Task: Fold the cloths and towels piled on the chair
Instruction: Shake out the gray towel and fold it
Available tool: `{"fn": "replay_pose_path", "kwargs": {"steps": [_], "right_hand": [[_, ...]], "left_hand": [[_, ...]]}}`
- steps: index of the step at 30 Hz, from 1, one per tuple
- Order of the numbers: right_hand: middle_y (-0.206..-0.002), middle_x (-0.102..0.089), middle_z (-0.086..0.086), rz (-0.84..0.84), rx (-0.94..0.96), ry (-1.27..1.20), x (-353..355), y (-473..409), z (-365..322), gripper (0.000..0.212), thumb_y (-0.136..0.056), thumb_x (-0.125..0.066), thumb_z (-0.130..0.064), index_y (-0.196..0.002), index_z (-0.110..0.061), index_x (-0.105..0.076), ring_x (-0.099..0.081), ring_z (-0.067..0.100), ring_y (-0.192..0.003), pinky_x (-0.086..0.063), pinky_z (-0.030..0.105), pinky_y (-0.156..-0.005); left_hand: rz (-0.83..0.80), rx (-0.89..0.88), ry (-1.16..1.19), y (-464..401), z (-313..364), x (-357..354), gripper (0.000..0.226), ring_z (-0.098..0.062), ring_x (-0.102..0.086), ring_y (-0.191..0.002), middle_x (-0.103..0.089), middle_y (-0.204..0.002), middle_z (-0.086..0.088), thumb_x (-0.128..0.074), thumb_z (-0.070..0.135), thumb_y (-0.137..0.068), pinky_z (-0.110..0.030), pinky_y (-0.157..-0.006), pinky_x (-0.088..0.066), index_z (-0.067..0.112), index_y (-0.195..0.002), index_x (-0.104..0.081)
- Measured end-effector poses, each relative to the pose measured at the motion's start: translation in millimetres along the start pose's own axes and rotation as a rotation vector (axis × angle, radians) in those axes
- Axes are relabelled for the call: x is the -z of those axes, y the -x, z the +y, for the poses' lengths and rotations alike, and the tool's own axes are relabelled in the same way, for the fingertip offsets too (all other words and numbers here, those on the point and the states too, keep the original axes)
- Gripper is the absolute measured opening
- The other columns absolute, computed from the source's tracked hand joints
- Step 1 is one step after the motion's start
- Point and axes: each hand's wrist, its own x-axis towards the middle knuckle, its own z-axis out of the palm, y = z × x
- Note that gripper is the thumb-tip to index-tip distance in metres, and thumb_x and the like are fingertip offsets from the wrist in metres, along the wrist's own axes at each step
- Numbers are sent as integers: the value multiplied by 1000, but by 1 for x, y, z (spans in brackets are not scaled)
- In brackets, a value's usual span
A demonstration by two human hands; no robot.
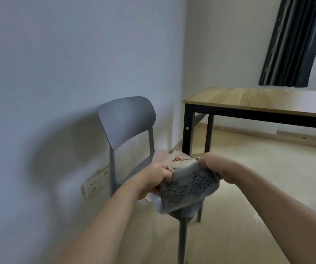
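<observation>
- The left hand is closed on the left edge of a grey cloth, and the right hand is closed on its right upper edge; the cloth is stretched between them just above the front of the chair.
- The rest of the pile lies on the seat behind the held cloth: a pale piece with red marks and something pinkish beside it.
- Risk: the grips sit near the edges only, so a loose pinch could let one corner drop and spoil the fold.
- Risk: the hanging lower edge is close to the pile and could drag a piece off the seat onto the floor.
- Risk: uneven tension between the hands would likely skew the fold line.
- The cloth looks soft and limp, grey with rows of dark dashes, roughly rectangular.
- The chair appears to be smooth moulded plastic with a rounded back and slim legs.
- The picture is blurred, so finer weave cannot be told.
</observation>
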Motion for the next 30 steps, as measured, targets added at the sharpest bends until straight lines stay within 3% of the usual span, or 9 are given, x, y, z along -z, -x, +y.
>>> {"fn": "replay_pose_path", "kwargs": {"steps": [3, 6, 9, 14, 18, 20, 24, 28, 30], "right_hand": [[-90, -60, 15, -164, -176, 62, -30, -3, 40, 20, -84, -34, -6, -94, -4, -52, -61, 29, -83, -57, 43, -79], [-85, -61, 13, -247, -205, 43, -42, -9, 52, 14, -85, -36, -1, -87, -5, -49, -63, 26, -76, -58, 40, -66], [-92, -66, 13, -188, -144, -17, -40, -27, 53, 12, -87, -46, -8, -95, -6, -55, -66, 26, -84, -59, 42, -74], [-98, -64, 7, -21, 40, -105, -41, -69, 36, 8, -90, -53, -18, -95, -15, -58, -61, 20, -90, -54, 36, -80], [-104, -60, 4, 11, 57, -91, -59, -101, 29, 17, -86, -50, -24, -102, -22, -57, -58, 19, -91, -50, 32, -74], [-113, -58, 4, 26, 26, -48, -69, -123, 36, 39, -73, -49, -36, -110, -29, -58, -59, 24, -101, -52, 37, -83], [-101, -66, 5, 19, -69, -185, -90, -179, 69, 28, -53, -53, -40, -76, -32, -67, -63, 28, -95, -59, 41, -74], [-99, -63, 10, -4, -85, -296, -86, -146, 44, 15, -66, -54, -25, -78, -27, -62, -62, 30, -95, -58, 46, -78], [-98, -65, 10, -4, -67, -310, -86, -145, 45, 16, -65, -56, -29, -79, -28, -63, -63, 30, -95, -58, 45, -78]], "left_hand": [[-48, 184, -86, -9, -53, -29, 17, -31, -65, -91, -64, -100, -17, -49, 1, -79, -48, -72, -60, 13, -84, -61], [-57, 226, -99, -19, -69, -33, 17, -32, -68, -93, -65, -103, -18, -49, 2, -81, -46, -70, -61, 12, -89, -61], [38, 179, -99, -36, -70, -24, 14, -25, -67, -81, -66, -93, -11, -51, 7, -82, -39, -66, -61, 14, -89, -61], [358, 99, -146, -81, -74, -2, 7, -23, -57, -69, -59, -76, -5, -52, 22, -81, -40, -66, -52, 16, -77, -54], [444, 143, -252, -113, -88, 5, 14, -25, -57, -88, -59, -96, -7, -42, 24, -88, -31, -62, -36, 16, -94, -52], [387, 193, -288, -125, -96, 5, 16, -30, -55, -98, -56, -103, -8, -38, 24, -90, -32, -67, -36, 17, -99, -48], [338, 217, -293, -132, -103, 4, 11, -22, -47, -82, -54, -105, -8, -38, 22, -88, -31, -61, -34, 17, -94, -46], [400, 153, -185, -128, -104, 0, 12, -14, -47, -75, -53, -101, -4, -43, 19, -90, -28, -54, -32, 16, -101, -50], [467, 125, -35, -126, -105, -3, 13, -12, -48, -78, -53, -99, -2, -47, 16, -90, -27, -58, -35, 17, -103, -50]]}}
